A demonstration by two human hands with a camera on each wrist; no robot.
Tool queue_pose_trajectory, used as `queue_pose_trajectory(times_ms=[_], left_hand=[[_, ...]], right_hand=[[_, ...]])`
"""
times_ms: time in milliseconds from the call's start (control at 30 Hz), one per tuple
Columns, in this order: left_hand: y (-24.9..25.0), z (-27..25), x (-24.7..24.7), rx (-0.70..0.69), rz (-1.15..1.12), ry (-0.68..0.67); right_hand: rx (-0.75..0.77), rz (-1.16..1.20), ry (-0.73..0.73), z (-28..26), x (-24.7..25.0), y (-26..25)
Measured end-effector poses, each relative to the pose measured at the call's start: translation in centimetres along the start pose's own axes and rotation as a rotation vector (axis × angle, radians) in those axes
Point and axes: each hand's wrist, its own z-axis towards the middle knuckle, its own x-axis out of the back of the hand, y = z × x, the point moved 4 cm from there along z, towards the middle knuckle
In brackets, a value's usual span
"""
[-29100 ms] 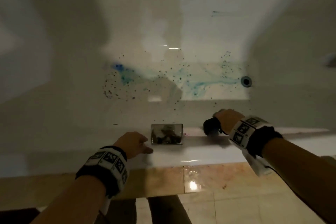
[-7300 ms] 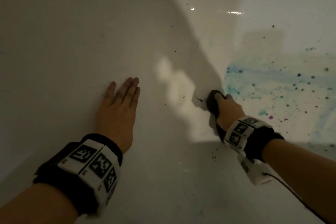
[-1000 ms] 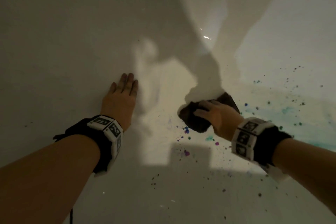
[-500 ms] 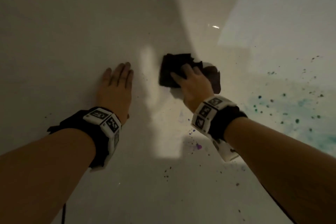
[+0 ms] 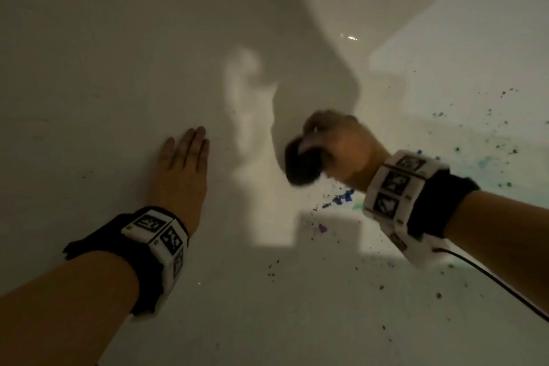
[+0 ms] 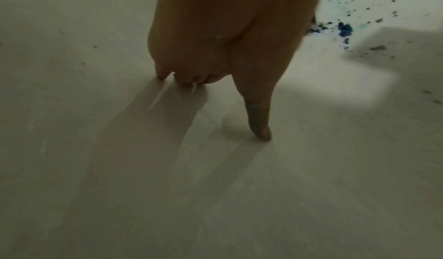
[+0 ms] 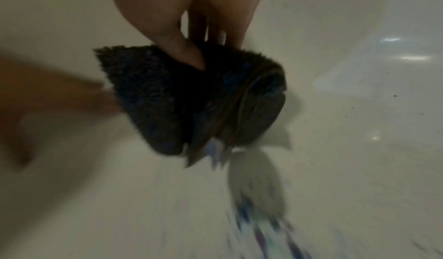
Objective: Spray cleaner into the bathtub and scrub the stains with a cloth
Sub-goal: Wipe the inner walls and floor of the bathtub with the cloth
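Observation:
My right hand (image 5: pixel 335 148) grips a bunched dark cloth (image 5: pixel 301 165) against the white bathtub (image 5: pixel 118 68) wall, blurred with motion. In the right wrist view its thumb and fingers pinch the top of the dark cloth (image 7: pixel 191 100), which hangs folded below them. Blue and purple stains (image 5: pixel 341 199) lie just below that hand, and dark specks with a teal smear (image 5: pixel 487 162) spread to the right. My left hand (image 5: pixel 181 169) lies flat on the tub wall with straight fingers; the left wrist view shows its fingertips (image 6: pixel 261 132) touching the surface.
A cable (image 5: pixel 505 285) runs from the right wrist band toward the lower right corner. Scattered dark specks (image 5: pixel 273 267) dot the tub surface below the hands. A patch of light (image 5: pixel 246 116) falls between the hands.
My right hand has swept the cloth down and to the right from its higher spot half a second ago, back toward the blue stains. The left hand has stayed flat in place.

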Motion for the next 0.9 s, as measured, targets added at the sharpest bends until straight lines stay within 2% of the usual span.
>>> queue_pose_trajectory(times_ms=[33,67,133,167,200,300,333,500,533,600,667,767,833,900], left_hand=[[-0.1,-0.3,-0.3,0.012,-0.001,-0.004],[-0.1,-0.4,-0.5,0.015,0.001,-0.001],[-0.2,-0.3,-0.6,0.012,0.005,0.016],[-0.2,-0.3,-0.6,0.009,0.009,0.021],[-0.2,-0.2,-0.7,0.006,0.015,0.024],[-0.4,-0.2,-0.8,-0.004,0.025,0.024],[-0.5,-0.2,-0.8,-0.008,0.028,0.027],[-1.0,-0.3,-0.9,-0.035,0.043,0.028],[-0.9,-0.4,-0.8,-0.044,0.047,0.03],[-0.5,-1.0,-0.9,-0.074,0.053,0.018],[0.3,-1.8,-1.2,-0.119,0.023,-0.018],[1.6,-3.1,-1.7,-0.164,-0.028,-0.086],[2.0,-3.5,-1.9,-0.169,-0.055,-0.123],[1.9,-3.4,-2.0,-0.173,-0.078,-0.13]], right_hand=[[-0.155,0.072,0.134,1.3,1.1,0.4],[-0.266,0.095,0.204,2.7,1.7,0.5],[-0.381,0.185,0.383,5.8,2.7,1.1],[-0.394,0.17,0.408,7.1,2.9,0.8],[-0.381,0.084,0.353,8.1,2.3,0.6],[-0.297,-0.237,-0.126,9.4,-2.7,0.2],[-0.234,-0.303,-0.234,8.9,-4.4,-0.3],[0.33,-0.364,-0.305,1.7,-8.7,-2.4],[0.417,-0.407,-0.34,-0.2,-9.2,-1.8],[0.533,-0.457,-0.503,-3.5,-9.0,-0.3],[0.541,-0.495,-0.63,-5.0,-8.2,0.8],[0.347,-0.646,-0.86,-4.5,-6.9,1.6],[0.243,-0.536,-0.763,-4.3,-6.1,0.5],[0.227,-0.315,-0.46,-4.1,-4.9,-1.7]])
